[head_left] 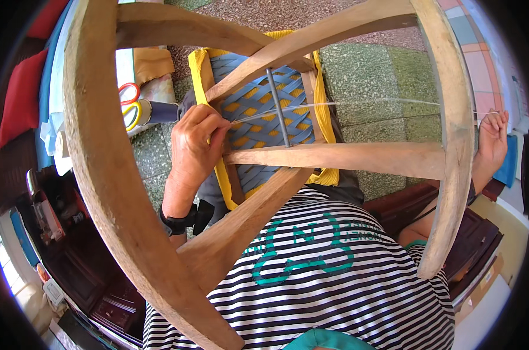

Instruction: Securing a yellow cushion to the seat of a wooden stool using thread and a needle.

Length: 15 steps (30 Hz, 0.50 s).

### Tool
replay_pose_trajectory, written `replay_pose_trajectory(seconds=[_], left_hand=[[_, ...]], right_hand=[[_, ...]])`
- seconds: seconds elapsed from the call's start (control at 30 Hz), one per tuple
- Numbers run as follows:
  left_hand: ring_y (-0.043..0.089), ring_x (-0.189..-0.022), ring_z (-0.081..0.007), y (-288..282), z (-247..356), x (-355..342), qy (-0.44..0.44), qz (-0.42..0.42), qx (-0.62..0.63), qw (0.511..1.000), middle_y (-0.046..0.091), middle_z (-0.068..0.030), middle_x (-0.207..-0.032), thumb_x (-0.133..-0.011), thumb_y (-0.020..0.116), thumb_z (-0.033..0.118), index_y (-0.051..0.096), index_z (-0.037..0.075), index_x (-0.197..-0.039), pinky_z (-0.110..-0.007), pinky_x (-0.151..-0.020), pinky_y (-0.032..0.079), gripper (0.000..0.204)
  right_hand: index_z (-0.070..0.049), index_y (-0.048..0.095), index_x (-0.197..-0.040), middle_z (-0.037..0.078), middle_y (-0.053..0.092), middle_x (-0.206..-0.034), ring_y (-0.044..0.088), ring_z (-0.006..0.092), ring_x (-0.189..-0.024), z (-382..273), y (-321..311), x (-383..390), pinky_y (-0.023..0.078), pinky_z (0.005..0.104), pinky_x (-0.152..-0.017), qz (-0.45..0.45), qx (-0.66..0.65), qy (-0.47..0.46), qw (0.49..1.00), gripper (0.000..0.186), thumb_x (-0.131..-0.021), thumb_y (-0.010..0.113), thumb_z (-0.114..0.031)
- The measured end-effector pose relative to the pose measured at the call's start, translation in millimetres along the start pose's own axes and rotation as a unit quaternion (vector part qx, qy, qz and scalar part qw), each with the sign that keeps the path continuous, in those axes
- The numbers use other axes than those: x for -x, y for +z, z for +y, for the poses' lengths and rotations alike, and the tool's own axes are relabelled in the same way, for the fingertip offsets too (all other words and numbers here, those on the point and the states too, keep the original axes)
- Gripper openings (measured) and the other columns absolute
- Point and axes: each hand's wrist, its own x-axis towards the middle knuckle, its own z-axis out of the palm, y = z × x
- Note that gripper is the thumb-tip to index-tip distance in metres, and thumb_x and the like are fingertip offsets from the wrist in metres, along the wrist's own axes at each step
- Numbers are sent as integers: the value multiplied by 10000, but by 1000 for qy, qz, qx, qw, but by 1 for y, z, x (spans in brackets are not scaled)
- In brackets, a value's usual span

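Stool [334, 156], wooden-framed and woven, sits mid-view with its bars spread toward my camera and its blue and yellow seat [299, 125] up at 12 o'clock. From where I watch, I judge the step in hand to be drawing out a long clear strand [404, 100] across that weave.

I have the left hand [199, 143] at 10 o'clock, beside the seat's yellow-bound edge, thumb and forefinger closed to a pinch on the near part of the strand. I have the right hand [493, 139] just short of 3 o'clock, out past the curved wooden leg [461, 116], its fingers curled in and the tips shut on the far part. Between the two the strand runs over the weave, crosses the metal rod [278, 107] and passes behind that leg. It looks fairly taut, with a slight bow; whether it goes above or below the rod I cannot tell.

As I read it, the next move calls for a firm left pinch while the right hand takes up slack evenly, then a route back in that clears the leg. A sharp tug could slip the strand from either grip or catch it on the timber. Scissors [135, 114] lie unused around 10 o'clock, farther out than the left hand.
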Motion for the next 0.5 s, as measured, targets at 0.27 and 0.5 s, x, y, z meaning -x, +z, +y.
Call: replay_pose_trajectory(seconds=[0.27,0.5], left_hand=[[605,-701,-242,3,0,0,-1,7,13,1000,589,-100,-764,-679,699,-77,642,4,-768,-309,-600,486,133],[597,-723,-279,4,3,2,-18,21,28,999,573,-91,-753,-663,703,-47,623,14,-741,-359,-642,484,127]], right_hand=[[97,449,-1104,96,434,-859,398,166,-677,-79,-63,-29,351,285,-608,86,21,0,996,185,-950,410,2],[71,484,-1015,92,453,-832,397,155,-666,-139,-121,-23,337,270,-587,97,109,-48,988,122,-944,472,-27]])
